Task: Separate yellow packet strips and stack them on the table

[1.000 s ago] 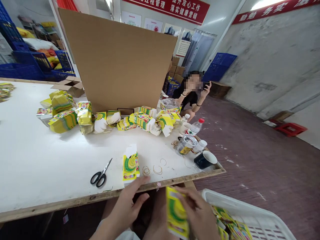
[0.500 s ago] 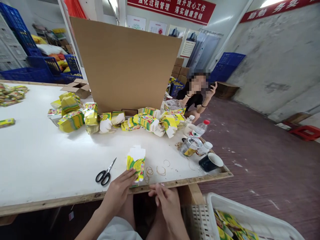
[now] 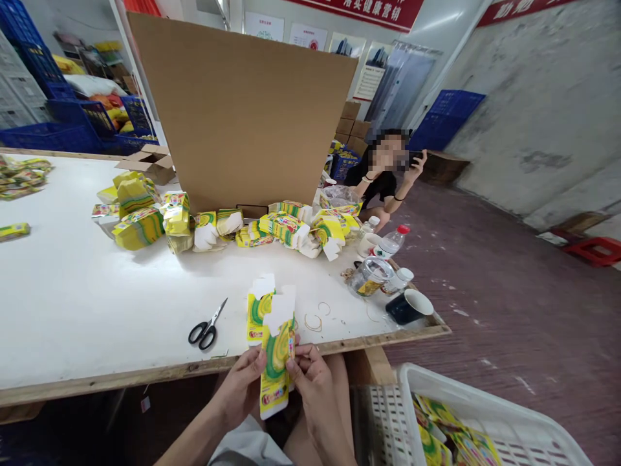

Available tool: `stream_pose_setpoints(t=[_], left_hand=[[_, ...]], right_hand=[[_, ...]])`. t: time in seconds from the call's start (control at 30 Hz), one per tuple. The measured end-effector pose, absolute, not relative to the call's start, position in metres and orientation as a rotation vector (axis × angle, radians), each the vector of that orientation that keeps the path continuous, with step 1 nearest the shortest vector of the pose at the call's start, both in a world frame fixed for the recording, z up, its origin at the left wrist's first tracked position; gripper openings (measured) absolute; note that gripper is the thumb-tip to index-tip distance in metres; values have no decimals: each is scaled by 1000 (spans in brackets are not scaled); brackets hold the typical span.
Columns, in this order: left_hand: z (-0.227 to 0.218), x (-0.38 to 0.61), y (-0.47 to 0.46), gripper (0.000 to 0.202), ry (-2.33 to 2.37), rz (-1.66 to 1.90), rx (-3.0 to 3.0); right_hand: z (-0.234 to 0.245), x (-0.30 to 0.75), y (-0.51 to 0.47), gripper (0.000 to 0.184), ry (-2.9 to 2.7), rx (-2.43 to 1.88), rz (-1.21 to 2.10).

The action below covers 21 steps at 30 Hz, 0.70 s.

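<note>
A flat yellow-and-green printed carton (image 3: 276, 356) is held upright over the table's front edge, its white flaps at the top. My left hand (image 3: 245, 375) grips its left side, thumb on the printed face. On the right side, my right hand (image 3: 313, 375) pinches the same carton between thumb and fingers. Just behind it, more of these cartons (image 3: 255, 317) lie on the white table (image 3: 145, 310), partly covered by the held one. To the left rest black-handled scissors (image 3: 207, 329). Thin rubber bands (image 3: 313, 322) are scattered to the right.
Bundles of folded cartons (image 3: 286, 230) line the front of a tall cardboard sheet (image 3: 242, 116). A dark mug (image 3: 410, 307), a clear jar (image 3: 371, 278) and bottles crowd the right corner. A white basket (image 3: 405, 401) with cartons stands lower right. Another person (image 3: 383, 175) crouches beyond, holding a phone.
My left hand has lifted a carton from the table toward me. My right hand, empty by the table edge before, has come up and taken hold of its right side.
</note>
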State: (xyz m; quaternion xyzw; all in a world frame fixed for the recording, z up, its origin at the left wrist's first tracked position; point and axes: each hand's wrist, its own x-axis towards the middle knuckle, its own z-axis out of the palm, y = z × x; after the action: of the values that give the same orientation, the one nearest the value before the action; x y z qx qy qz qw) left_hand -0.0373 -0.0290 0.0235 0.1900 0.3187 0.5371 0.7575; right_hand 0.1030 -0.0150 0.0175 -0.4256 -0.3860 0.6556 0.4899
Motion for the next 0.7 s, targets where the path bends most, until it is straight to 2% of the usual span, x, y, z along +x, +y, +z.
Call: stream_pose_setpoints(t=[0.2, 0.5, 0.63, 0.7], left_hand=[[35, -35, -29, 41, 542, 1164, 436], [25, -31, -22, 33, 794, 1294, 399], [21, -28, -21, 41, 981, 1332, 552], [22, -30, -23, 52, 1017, 1349, 681]], right_hand=[[21, 101, -16, 29, -948, -1030, 1551], [28, 105, -21, 26, -1165, -1186, 1411], [18, 103, -22, 27, -1204, -1256, 1329], [15, 104, -21, 28, -1231, -1280, 1285]])
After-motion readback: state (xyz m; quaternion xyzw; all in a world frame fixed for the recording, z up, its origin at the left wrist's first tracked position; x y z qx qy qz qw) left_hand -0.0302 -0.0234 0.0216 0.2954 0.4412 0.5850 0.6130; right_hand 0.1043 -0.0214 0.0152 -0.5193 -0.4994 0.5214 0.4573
